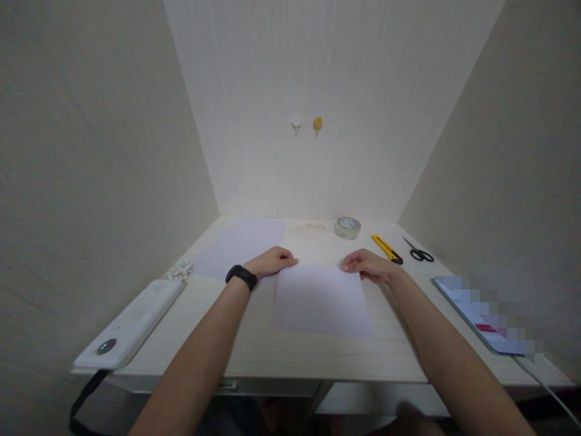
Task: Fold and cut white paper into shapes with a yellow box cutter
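A white sheet of paper [320,300] lies flat in the middle of the light wooden desk [254,351]. My left hand [271,261], with a black band on its wrist, rests with curled fingers at the sheet's far left corner. My right hand [368,265] rests the same way at the far right corner. Fingertips of both hands touch the sheet's far edge; whether they pinch it I cannot tell.
A second sheet [240,245] lies at the back left. A tape roll [347,227], yellow utility knife [387,248] and black scissors [418,252] sit at the back right. A white device [131,324] lies at the left edge, a tablet [481,315] with a cable at the right.
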Action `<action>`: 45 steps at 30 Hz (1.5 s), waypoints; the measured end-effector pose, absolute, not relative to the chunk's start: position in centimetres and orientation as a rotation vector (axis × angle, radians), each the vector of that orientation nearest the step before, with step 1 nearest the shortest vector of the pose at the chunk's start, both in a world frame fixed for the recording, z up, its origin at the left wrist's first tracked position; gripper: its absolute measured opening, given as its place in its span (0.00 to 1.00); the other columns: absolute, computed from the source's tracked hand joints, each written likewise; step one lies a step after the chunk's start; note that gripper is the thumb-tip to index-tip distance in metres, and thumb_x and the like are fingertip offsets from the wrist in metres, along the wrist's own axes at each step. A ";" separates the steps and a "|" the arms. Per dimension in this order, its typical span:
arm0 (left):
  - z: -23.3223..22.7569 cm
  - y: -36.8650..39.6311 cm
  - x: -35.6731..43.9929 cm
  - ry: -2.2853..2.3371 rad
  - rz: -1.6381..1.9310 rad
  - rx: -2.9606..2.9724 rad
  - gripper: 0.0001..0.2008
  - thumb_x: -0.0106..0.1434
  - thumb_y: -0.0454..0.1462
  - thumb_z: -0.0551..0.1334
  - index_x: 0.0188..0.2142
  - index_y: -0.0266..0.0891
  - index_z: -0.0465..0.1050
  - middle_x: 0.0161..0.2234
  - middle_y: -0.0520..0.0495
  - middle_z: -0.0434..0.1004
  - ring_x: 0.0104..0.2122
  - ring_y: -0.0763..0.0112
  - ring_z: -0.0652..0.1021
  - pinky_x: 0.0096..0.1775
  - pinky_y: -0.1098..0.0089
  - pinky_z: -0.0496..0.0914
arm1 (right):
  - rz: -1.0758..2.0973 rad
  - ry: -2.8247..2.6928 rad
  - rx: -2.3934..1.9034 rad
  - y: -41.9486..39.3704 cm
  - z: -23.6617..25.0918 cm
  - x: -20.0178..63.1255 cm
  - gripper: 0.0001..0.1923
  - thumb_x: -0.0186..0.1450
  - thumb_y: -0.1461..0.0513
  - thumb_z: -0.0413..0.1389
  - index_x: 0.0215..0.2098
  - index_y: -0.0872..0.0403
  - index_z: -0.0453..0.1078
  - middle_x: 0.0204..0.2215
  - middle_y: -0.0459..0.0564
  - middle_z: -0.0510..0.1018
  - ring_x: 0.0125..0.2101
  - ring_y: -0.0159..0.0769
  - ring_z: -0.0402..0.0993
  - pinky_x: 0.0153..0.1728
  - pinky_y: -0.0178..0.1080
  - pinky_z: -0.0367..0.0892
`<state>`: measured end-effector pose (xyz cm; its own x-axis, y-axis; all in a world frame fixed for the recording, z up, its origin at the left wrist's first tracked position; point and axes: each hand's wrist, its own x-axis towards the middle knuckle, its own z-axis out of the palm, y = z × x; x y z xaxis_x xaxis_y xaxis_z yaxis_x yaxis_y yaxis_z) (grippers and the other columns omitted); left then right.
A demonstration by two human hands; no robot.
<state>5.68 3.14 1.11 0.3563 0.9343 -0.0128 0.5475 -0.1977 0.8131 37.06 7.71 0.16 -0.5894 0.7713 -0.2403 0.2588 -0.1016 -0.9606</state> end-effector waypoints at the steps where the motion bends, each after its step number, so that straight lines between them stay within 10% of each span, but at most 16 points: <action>1: 1.3 3.0 5.8 1.264 0.635 1.862 0.24 0.55 0.55 0.64 0.29 0.35 0.76 0.27 0.48 0.73 0.27 0.72 0.67 0.29 0.72 0.60 | 1.707 -1.794 -1.120 7.7 0.2 36.8 0.20 0.43 0.53 0.72 0.26 0.59 0.76 0.20 0.47 0.76 0.20 0.28 0.67 0.21 0.31 0.61; 20: 2.5 1.9 6.1 1.093 0.518 1.612 0.14 0.51 0.45 0.70 0.22 0.35 0.78 0.19 0.50 0.72 0.22 0.75 0.68 0.26 0.73 0.63 | 1.644 -1.722 -1.087 8.2 0.3 38.0 0.14 0.42 0.57 0.71 0.23 0.58 0.78 0.19 0.48 0.77 0.21 0.30 0.68 0.25 0.35 0.58; 30: 2.6 2.6 3.9 1.116 0.836 1.237 0.19 0.51 0.47 0.72 0.35 0.33 0.81 0.39 0.37 0.82 0.34 0.69 0.79 0.37 0.70 0.72 | 1.645 -1.447 -1.073 8.6 0.5 39.6 0.16 0.40 0.58 0.73 0.22 0.58 0.76 0.20 0.48 0.78 0.23 0.31 0.70 0.28 0.36 0.61; 45: 1.1 3.3 5.3 1.205 1.082 1.212 0.15 0.47 0.43 0.74 0.24 0.33 0.77 0.23 0.47 0.75 0.21 0.75 0.71 0.26 0.72 0.67 | 1.762 -1.462 -1.024 9.2 -0.5 40.3 0.11 0.47 0.61 0.69 0.26 0.60 0.78 0.24 0.55 0.81 0.23 0.35 0.76 0.30 0.38 0.72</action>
<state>5.26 3.34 1.14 0.0789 0.9940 -0.0760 0.0318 0.0737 0.9968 40.28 9.23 -0.53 -0.5048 0.8457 -0.1732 0.0140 -0.1926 -0.9812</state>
